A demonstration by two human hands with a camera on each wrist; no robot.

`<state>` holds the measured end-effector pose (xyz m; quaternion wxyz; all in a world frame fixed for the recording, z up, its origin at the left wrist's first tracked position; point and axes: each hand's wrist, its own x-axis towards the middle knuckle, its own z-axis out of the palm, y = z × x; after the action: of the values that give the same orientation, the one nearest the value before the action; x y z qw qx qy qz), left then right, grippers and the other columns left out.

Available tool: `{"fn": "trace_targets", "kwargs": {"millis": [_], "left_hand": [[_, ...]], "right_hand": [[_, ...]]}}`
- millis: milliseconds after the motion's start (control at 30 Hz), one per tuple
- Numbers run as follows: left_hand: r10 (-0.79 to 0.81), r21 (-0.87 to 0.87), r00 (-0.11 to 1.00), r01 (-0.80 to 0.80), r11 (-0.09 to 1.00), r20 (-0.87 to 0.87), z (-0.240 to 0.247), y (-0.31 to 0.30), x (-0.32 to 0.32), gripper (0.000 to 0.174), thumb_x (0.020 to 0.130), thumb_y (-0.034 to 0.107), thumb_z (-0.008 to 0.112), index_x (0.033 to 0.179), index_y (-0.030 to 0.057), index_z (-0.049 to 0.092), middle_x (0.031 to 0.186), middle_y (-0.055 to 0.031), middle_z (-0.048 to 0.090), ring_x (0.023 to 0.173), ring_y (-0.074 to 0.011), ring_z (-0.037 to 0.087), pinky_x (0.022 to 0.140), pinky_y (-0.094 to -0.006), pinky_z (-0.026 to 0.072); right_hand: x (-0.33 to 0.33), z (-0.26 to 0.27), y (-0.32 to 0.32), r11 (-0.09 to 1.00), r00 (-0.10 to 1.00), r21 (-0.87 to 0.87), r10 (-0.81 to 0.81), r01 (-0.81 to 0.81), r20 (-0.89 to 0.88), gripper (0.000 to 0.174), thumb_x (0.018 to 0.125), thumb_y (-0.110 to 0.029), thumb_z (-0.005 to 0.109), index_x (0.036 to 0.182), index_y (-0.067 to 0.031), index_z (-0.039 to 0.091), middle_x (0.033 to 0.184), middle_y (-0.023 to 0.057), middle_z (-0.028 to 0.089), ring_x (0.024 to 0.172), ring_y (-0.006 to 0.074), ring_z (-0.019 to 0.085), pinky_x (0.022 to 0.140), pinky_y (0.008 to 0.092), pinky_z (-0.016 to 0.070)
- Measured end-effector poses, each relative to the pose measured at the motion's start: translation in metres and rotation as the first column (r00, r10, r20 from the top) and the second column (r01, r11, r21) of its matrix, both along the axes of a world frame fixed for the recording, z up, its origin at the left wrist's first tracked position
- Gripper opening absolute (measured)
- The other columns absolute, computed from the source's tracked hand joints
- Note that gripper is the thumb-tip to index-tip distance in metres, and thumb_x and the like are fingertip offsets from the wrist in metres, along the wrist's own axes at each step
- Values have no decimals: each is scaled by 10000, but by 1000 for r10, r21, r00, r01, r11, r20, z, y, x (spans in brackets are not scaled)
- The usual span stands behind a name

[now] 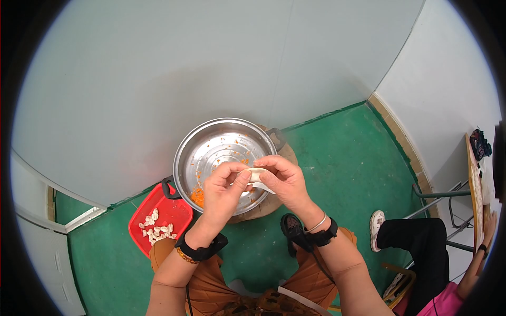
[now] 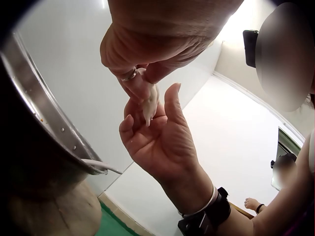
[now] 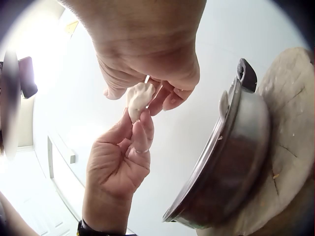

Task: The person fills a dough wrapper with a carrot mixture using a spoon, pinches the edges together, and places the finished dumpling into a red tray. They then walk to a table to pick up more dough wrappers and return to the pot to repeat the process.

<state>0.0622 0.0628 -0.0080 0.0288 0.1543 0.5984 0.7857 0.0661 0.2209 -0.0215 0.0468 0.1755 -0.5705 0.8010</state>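
Left hand (image 1: 221, 194) and right hand (image 1: 288, 184) pinching one pale dumpling (image 1: 256, 174) in their grip, above the steel pan's (image 1: 213, 152) four o'clock side, orange shreds (image 1: 197, 197) at seven, red basin (image 1: 179, 208) of small dumplings (image 1: 156, 231) at eight

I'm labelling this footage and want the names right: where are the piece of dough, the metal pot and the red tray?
Piece of dough (image 3: 140, 97): right wrist view, on its visible middle.
Metal pot (image 1: 226, 128): head view, on its inner wall.
Red tray (image 1: 176, 210): head view, on its bare floor.
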Motion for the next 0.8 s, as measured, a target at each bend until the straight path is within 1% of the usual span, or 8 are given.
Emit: {"fn": "trace_targets", "kwargs": {"millis": [133, 167, 267, 367, 433, 533, 667, 800], "left_hand": [[-18, 1, 1000, 18, 1000, -20, 0, -2, -1, 145, 864, 87, 590, 972, -9, 576, 882, -46, 605, 784, -98, 595, 666, -219, 507], [-29, -6, 999, 29, 1000, -30, 0, -2, -1, 150, 861, 85, 594, 976, -10, 574, 888, -47, 602, 788, -100, 595, 671, -219, 509], [58, -23, 995, -60, 998, -79, -3, 3, -1, 155, 851, 72, 605, 972, -19, 573, 909, -53, 588, 786, -104, 595, 670, -222, 506], [66, 21, 997, -66, 998, -30, -2, 4, 0, 152, 845, 61, 610, 964, -27, 575, 914, -57, 577, 763, -104, 594, 654, -219, 498], [34, -6, 999, -34, 999, -36, -4, 1, -2, 139, 848, 58, 603, 953, -28, 573, 900, -56, 575, 741, -101, 589, 646, -220, 495], [13, -17, 999, -14, 1000, -43, -6, 0, -3, 112, 855, 55, 593, 926, -29, 569, 877, -54, 570, 719, -97, 583, 639, -220, 494], [13, -24, 999, -13, 1000, -31, -5, 0, -3, 83, 862, 49, 577, 889, -28, 563, 846, -47, 555, 695, -90, 572, 631, -215, 489], [17, -69, 999, -19, 997, -40, -4, -2, -3, 86, 859, 48, 578, 891, -31, 563, 852, -46, 540, 697, -89, 565, 633, -215, 484]], "right_hand": [[-2, -3, 0, 993, 995, 93, -70, 77, -74, 154, 855, -87, 607, 978, 6, 609, 981, 37, 570, 872, 93, 549, 758, 231, 455], [-2, -3, 0, 993, 995, 87, -78, 84, -70, 146, 856, -88, 606, 967, 6, 611, 971, 35, 570, 864, 92, 548, 751, 231, 454], [-2, 0, 1, 992, 993, 62, -108, 111, -44, 127, 861, -92, 599, 942, 4, 614, 927, 26, 574, 823, 81, 536, 722, 224, 440], [-1, 1, 0, 989, 990, 30, -142, 142, -13, 120, 868, -98, 588, 935, -2, 613, 875, 11, 582, 773, 61, 514, 679, 208, 414], [-2, 1, -1, 989, 989, 21, -149, 149, -24, 121, 870, -101, 585, 933, -1, 612, 860, 7, 582, 764, 58, 512, 665, 203, 409], [-2, 0, -1, 989, 989, 36, -143, 144, -29, 121, 870, -101, 586, 932, 0, 610, 864, 7, 582, 750, 57, 510, 657, 200, 409], [-2, 0, -1, 990, 991, 54, -129, 130, -29, 119, 870, -97, 586, 933, 2, 607, 869, 11, 582, 764, 62, 523, 676, 206, 422], [-3, -2, -1, 991, 993, 72, -113, 116, -39, 115, 868, -87, 586, 936, 3, 605, 885, 17, 585, 792, 70, 538, 703, 215, 436]]}}
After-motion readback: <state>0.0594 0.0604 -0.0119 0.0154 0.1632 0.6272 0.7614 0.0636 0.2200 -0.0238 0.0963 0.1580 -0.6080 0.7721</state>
